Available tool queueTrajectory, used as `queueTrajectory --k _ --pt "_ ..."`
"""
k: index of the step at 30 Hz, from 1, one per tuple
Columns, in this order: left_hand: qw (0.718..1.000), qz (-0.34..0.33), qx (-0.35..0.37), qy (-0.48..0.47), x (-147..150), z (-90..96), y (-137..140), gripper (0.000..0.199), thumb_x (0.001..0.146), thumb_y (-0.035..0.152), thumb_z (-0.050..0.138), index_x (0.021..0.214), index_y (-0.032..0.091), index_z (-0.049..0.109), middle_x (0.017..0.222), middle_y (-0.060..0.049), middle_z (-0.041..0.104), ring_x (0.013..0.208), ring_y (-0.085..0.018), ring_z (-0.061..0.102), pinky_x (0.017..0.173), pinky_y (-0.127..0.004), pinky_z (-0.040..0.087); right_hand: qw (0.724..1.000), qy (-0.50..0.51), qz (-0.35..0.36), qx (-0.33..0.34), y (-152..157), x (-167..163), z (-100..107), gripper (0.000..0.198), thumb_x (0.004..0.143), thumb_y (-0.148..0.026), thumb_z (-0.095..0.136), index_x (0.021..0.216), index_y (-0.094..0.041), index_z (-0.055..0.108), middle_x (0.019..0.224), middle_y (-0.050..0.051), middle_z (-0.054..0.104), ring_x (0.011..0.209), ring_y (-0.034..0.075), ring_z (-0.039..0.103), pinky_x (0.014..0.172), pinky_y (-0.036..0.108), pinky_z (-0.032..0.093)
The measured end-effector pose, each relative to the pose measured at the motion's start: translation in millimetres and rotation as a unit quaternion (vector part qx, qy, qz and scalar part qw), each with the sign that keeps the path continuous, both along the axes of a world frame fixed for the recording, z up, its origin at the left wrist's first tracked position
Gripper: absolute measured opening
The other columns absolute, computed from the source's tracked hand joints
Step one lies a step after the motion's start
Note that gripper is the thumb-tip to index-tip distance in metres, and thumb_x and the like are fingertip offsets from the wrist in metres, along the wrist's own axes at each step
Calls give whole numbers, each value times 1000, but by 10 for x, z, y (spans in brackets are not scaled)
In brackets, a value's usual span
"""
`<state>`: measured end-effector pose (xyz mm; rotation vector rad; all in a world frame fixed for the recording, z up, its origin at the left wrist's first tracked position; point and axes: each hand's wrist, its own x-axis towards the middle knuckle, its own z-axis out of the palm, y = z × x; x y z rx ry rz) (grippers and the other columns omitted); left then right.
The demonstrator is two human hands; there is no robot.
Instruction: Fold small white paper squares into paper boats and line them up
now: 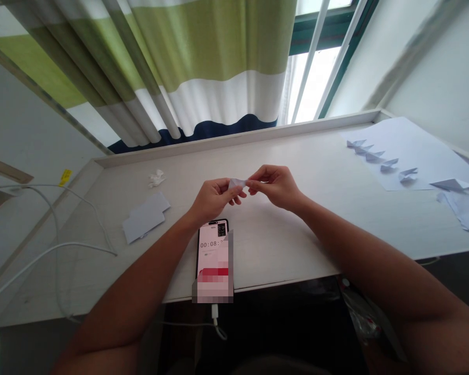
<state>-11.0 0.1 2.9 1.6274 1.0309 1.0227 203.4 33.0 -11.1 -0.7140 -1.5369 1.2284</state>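
Note:
A small folded piece of white paper [237,183] is held above the middle of the table. My left hand [214,198] pinches its left part between thumb and fingers. At its right end, the thumb and fingertips of my right hand [275,185] close on it. My fingers cover much of the paper, so its full shape is hidden. Several small folded paper pieces [389,165] stand in a row on a large white sheet [398,135] at the right. Flat white paper pieces [145,216] lie overlapping to the left of my left hand.
A phone [213,255] showing a timer lies at the table's front edge, with a charging cable [214,312] plugged in. Crumpled white tissue [156,178] lies at the left back. White cables [89,245] loop over the left side. A paper stack [463,211] lies far right.

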Motion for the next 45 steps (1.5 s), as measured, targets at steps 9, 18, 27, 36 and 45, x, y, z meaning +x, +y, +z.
queueTrajectory --k 9,18,27,36,45 --pt "999 26 -15 -15 1 -61 20 36 88 50 87 97 16 81 90 -10 84 83 -22 80 74 -33 60 999 -35 21 5 17 8 -22 38 81 -51 93 87 -16 80 85 6 80 79 20 75 79 39 67" --pt "997 48 67 -8 21 -74 -30 38 93 48 84 119 22 76 92 -5 84 84 -22 82 84 -38 63 999 -38 2 34 21 -5 -70 40 87 -57 87 92 -21 71 82 3 78 75 19 74 73 39 66" --pt "996 60 68 -15 36 -88 5 36 91 52 85 99 22 68 86 -4 82 81 -21 82 70 -31 58 972 -144 -28 185 -12 48 -25 20 100 -43 74 98 -24 80 100 6 79 90 22 74 81 41 67" --pt "991 61 114 38 60 -103 -27 31 94 50 81 105 23 73 102 -6 83 94 -23 81 80 -33 60 952 -184 -40 239 15 65 -27 15 105 -32 66 97 -25 76 100 7 77 91 23 72 85 43 62" --pt "990 88 106 40 68 -77 -57 37 89 56 85 97 20 77 92 -9 83 91 -26 80 88 -41 63 976 -137 -45 163 -49 -7 -23 27 98 -51 77 91 -25 75 96 5 77 90 24 72 91 49 66"
